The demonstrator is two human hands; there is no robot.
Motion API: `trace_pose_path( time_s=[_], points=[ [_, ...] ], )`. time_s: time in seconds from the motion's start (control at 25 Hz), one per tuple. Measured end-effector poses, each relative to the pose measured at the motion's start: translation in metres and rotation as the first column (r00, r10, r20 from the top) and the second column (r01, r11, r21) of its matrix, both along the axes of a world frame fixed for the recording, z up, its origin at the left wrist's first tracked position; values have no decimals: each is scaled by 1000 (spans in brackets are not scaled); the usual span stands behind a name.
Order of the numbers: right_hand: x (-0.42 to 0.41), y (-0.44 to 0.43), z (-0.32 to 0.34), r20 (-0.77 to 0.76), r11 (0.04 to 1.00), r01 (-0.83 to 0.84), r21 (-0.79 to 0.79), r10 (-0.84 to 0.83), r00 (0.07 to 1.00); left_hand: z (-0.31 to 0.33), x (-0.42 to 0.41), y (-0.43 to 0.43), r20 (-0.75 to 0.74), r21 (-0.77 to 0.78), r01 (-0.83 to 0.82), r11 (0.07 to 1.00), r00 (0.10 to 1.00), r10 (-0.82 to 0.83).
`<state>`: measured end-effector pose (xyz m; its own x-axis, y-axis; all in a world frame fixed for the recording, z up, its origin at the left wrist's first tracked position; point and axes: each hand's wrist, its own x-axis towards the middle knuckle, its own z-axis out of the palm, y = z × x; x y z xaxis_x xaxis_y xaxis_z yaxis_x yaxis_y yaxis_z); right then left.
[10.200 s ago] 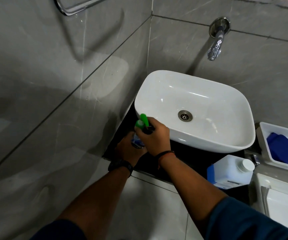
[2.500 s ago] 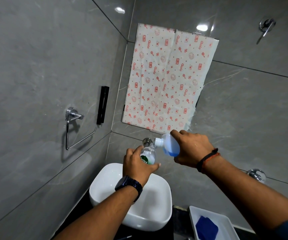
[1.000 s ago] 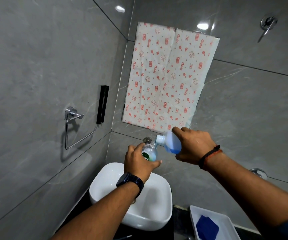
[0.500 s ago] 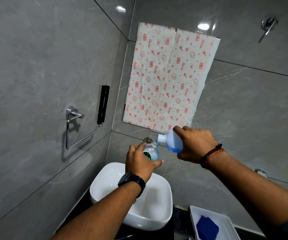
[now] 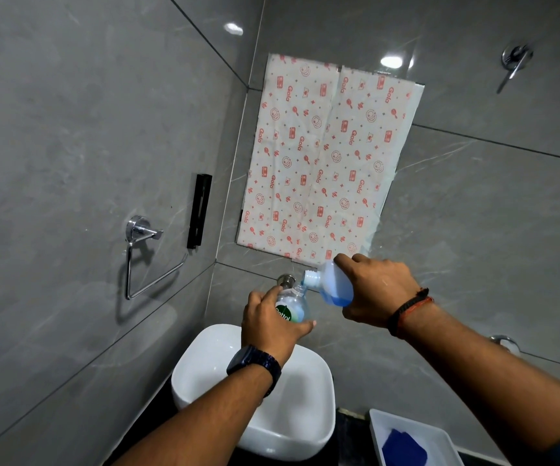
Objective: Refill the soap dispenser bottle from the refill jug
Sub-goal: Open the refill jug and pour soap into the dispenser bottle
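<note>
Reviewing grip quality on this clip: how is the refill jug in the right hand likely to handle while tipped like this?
The refill jug looks like thin translucent plastic, so it probably flexes under the right hand. Only a little blue liquid shows pooled at its low side, so it is likely light. With its neck open above the soap dispenser bottle, a hard squeeze could spurt liquid.

The table (image 5: 157,418) is showing only as a dark, near-black strip along the bottom of the view, running beneath and to either side of the basin. A white vessel basin (image 5: 319,398) with rounded corners is sitting directly on it, against the grey tiled wall. To the right, well apart from the basin, a white rectangular tray (image 5: 377,432) is resting on the table, and a blue cloth (image 5: 404,449) is lying inside it.
</note>
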<state>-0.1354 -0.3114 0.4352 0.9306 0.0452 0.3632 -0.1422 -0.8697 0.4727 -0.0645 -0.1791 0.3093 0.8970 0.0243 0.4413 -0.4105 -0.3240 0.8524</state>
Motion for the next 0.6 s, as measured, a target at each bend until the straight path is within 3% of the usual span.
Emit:
trace_pose_path(
  time_s=[0.6],
  points=[
    [-3,1,6,-5,1000,4,4,-4,1000,4,0,-1,4,14,3,1000,1000,-3]
  ],
)
